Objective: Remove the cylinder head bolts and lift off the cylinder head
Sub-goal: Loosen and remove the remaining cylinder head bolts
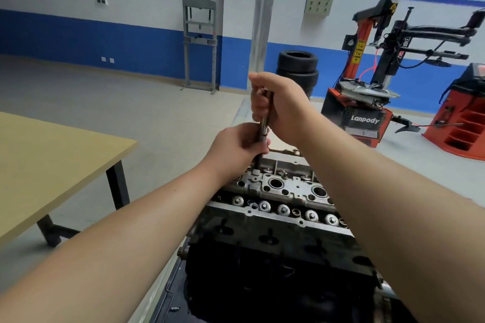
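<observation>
Both hands grip the upright tool shaft [264,123], right hand [278,107] above left hand [240,147]; keep it square over what seems a bolt in the cylinder head [283,186]

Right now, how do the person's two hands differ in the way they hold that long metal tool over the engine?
The right hand grips the metal tool high, near its top end; the left hand holds it lower, nearer the cylinder head. The right hand wraps it like a fist, while the left hand's fingers close round the shaft more lightly. Both hold the same upright tool.
</observation>
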Available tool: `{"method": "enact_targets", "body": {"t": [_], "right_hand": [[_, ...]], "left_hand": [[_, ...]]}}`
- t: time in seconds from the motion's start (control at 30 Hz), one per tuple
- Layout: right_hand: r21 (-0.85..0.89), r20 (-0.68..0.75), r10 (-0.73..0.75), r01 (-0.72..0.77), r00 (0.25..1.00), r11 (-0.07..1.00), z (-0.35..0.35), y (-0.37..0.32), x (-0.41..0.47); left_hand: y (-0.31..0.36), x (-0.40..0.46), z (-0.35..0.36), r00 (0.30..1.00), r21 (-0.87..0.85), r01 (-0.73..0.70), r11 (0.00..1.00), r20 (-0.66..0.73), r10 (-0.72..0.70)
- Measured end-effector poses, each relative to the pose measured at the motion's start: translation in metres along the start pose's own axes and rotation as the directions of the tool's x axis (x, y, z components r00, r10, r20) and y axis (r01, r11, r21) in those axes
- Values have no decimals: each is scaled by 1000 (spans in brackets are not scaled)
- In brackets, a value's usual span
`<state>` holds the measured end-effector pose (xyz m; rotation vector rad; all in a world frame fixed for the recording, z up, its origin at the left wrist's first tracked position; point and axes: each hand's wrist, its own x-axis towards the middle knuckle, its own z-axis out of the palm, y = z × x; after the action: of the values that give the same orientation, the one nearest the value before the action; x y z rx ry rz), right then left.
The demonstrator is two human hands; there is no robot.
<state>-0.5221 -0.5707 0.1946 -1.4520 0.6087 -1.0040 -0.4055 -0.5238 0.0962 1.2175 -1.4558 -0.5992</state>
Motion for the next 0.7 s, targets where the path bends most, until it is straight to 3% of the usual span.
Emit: {"method": "enact_targets", "body": {"t": [0.07, 0.13, 0.23, 0.3, 0.37, 0.43, 0.5, 0.53, 0.57, 0.63, 0.7], "right_hand": [[-47, -287, -136, 128, 948, 991, 14, 9, -6], [-94, -510, -250, 236, 823, 967, 36, 24, -11], [-186, -557, -307, 245, 771, 952, 61, 34, -13], [-201, -594, -246, 155, 766, 967, 65, 23, -6], [-128, -532, -116, 56, 839, 990, 53, 10, 2], [-3, -257, 42, -44, 966, 999, 30, -1, 7], [43, 32, 115, -116, 993, 992, 7, -8, 3], [26, 79, 111, -113, 991, 993, 2, -11, 0], [-7, 40, 97, -97, 994, 995, 3, -11, -3], [-86, -236, -10, -10, 972, 996, 19, -4, -9], [-93, -482, -157, 128, 862, 987, 44, 9, -16]], "left_hand": [[2, -1, 1, 998, 23, -48, 999, -49, 49], [3, -2, 0, 989, 121, -96, 988, -101, 108], [2, -2, -2, 982, 451, -54, 891, -140, 131], [3, -4, -2, 978, 424, -62, 904, -155, 139], [7, -6, -2, 989, 328, -72, 942, -100, 111], [6, -7, 0, 999, 170, -34, 985, 3, 34], [3, -7, 0, 999, -15, 27, 1000, 41, -27], [3, -6, -1, 999, -62, 32, 998, 35, -30], [3, -6, -1, 999, -77, 23, 997, 28, -21], [6, -8, -2, 999, -5, -37, 999, 1, 37], [4, -7, -3, 993, 152, -95, 984, -60, 105]]}}
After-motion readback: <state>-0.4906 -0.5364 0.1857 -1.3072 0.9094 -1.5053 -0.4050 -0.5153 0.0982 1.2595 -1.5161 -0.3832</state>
